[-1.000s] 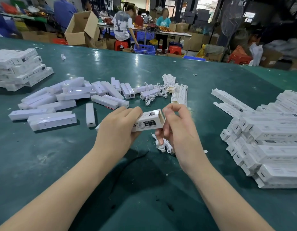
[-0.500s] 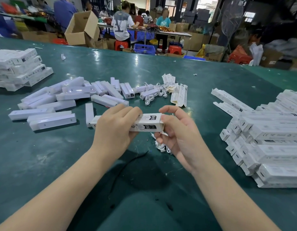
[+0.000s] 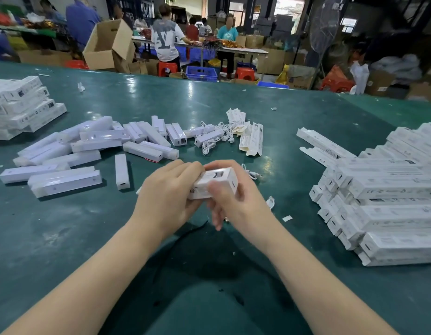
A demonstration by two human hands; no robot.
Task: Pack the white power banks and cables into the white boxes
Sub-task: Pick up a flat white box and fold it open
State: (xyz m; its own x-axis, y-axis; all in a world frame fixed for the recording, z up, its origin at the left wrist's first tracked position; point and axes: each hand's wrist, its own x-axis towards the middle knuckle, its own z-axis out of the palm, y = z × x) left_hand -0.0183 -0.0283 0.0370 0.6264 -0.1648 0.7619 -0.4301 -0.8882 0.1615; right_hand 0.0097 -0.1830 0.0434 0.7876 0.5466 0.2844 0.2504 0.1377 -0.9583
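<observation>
both hands clamp one white box [image 3: 215, 181] above the green desk [image 3: 233, 102]: left hand [image 3: 167, 199] wrapped around its left end, right hand [image 3: 236, 201] around its right end, loose power banks [image 3: 93, 146] beyond the box to its left.

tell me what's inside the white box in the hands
Nothing inside shows. The white box is gripped by the left hand and right hand, whose fingers cover part of it. Only its printed outer faces are visible, so whether a power bank or cable is inside cannot be told.
</observation>
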